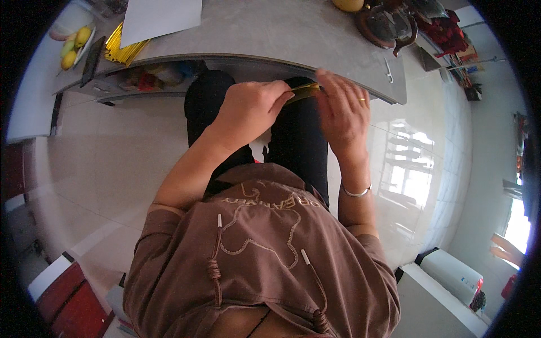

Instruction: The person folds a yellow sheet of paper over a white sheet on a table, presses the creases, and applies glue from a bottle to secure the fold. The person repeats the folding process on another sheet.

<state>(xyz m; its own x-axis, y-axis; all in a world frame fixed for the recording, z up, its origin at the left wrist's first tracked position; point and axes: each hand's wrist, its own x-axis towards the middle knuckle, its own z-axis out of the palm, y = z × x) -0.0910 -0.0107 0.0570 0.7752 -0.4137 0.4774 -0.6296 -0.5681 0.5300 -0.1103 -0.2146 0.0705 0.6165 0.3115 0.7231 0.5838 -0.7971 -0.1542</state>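
Above my lap, just in front of the table edge, a shiny gold strip (305, 91) spans the gap between my hands. My left hand (253, 107) pinches its left end between thumb and fingers. The right end runs into my right hand (344, 105), whose fingers point up and partly hide it; this hand wears a ring. On the table's left side lies a bundle of similar gold strips (122, 50), partly covered by a white paper sheet (162, 19).
A dark flat object (93, 61) and a plate of yellow fruit (78, 46) sit far left on the grey table (262, 31). A dark teapot (385, 29) and a small white hook-shaped item (388, 69) are at right. Under the tabletop, an open shelf (165, 78) holds colourful items.
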